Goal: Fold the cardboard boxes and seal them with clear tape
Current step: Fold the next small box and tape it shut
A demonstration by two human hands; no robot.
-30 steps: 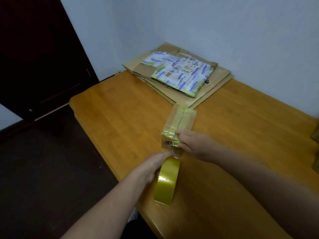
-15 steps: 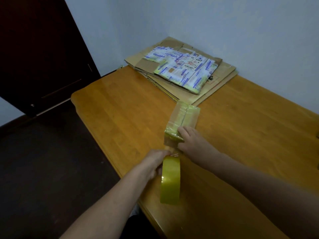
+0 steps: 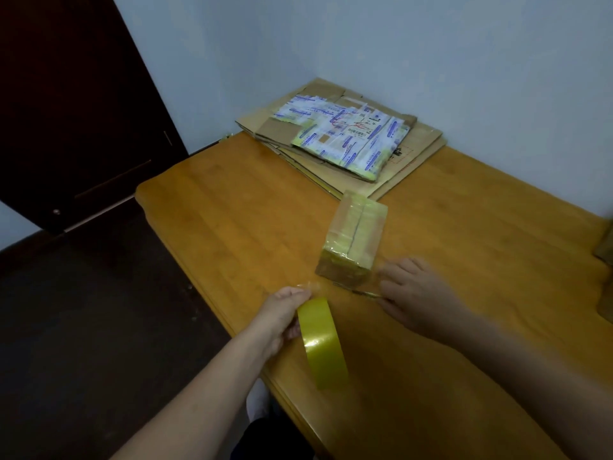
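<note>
The left hand (image 3: 285,318) grips a round roll of shiny yellow see-through tape (image 3: 323,343), held on its edge above the brown wooden tabletop (image 3: 232,234). The right hand (image 3: 416,292) is low, just beside a small taped cardboard box (image 3: 353,240) that sits on the tabletop. It is blurry, so I cannot tell if it holds anything. Farther back lies a pile of flat brown cardboard (image 3: 411,154).

Honey-coloured wooden table (image 3: 215,227) across centre and right, rounded corner at far left. Dark brown door (image 3: 73,111) at far left; pale blue-grey wall (image 3: 398,44) to its right, running along the table's far edge. Dark floor (image 3: 83,327) at near left, below the table's edge.
</note>
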